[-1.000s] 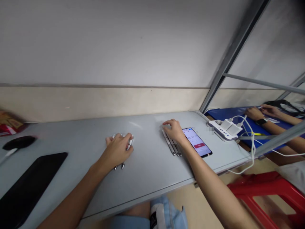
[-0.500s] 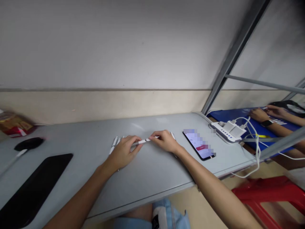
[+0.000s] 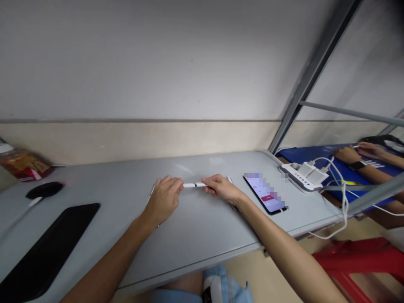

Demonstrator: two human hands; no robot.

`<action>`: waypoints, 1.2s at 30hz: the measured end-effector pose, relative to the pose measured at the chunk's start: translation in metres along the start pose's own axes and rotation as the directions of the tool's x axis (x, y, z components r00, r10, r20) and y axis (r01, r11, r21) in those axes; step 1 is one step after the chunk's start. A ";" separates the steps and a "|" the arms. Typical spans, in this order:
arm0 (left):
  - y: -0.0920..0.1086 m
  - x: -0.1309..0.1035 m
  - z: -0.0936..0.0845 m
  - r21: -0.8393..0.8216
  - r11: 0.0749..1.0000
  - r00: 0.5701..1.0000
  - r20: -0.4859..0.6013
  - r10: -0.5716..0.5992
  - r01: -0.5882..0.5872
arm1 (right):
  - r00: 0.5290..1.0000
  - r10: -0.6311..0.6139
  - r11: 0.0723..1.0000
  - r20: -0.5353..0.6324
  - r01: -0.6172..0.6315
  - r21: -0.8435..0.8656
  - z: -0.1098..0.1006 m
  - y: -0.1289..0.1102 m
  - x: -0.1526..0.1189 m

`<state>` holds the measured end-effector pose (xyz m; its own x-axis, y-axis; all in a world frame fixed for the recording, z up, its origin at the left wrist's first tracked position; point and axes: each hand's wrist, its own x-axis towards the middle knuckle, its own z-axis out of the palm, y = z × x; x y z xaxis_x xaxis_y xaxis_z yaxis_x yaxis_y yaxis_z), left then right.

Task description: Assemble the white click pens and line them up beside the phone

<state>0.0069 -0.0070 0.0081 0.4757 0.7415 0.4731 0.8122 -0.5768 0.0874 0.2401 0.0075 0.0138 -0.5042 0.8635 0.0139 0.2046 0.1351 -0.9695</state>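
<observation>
A slim white pen (image 3: 193,185) with a dark band near its middle is held level above the grey desk (image 3: 202,227). My left hand (image 3: 164,198) is closed on its left end, fingers wrapped over it. The right end is pinched between the thumb and fingers of my right hand (image 3: 221,187). Part of another white item shows behind my left hand, mostly hidden by it. More white, pen-like items (image 3: 229,179) lie just behind and beneath my right hand and wrist, partly covered.
Right of my hands lies a lit phone (image 3: 265,193), then a power strip (image 3: 301,176) with white cables. A black mat (image 3: 50,252), black round object (image 3: 44,190) and jar (image 3: 25,165) are at left. Another person's hands (image 3: 347,155) work over a blue surface; a red stool (image 3: 362,256) stands below.
My left hand has turned and its fingers have wrapped over the pen's left end. More of the pen shows between my hands. The view has shifted slightly.
</observation>
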 end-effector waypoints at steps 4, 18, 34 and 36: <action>-0.001 -0.001 0.003 -0.087 0.993 0.997 0.004 -0.074 0.074 | 0.958 -0.260 0.917 -0.124 0.204 -0.342 0.004 -0.004 -0.002; -0.001 -0.002 0.008 -0.131 0.976 0.983 0.085 -0.161 0.172 | 0.915 -0.332 0.901 -0.228 0.236 -0.364 0.006 0.002 0.000; 0.002 -0.002 0.004 -0.121 0.976 0.976 0.146 -0.161 0.179 | 0.944 -0.250 0.924 -0.213 0.167 -0.345 -0.001 0.006 0.002; 0.003 -0.001 0.004 -0.124 0.976 0.976 0.151 -0.159 0.179 | 0.919 -0.308 0.918 -0.248 0.218 -0.332 -0.001 0.006 0.002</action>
<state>0.0097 -0.0082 0.0041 0.3856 0.8670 0.3156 0.8357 -0.4731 0.2787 0.2410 0.0104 0.0083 -0.3181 0.8721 0.3719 0.3565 0.4735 -0.8054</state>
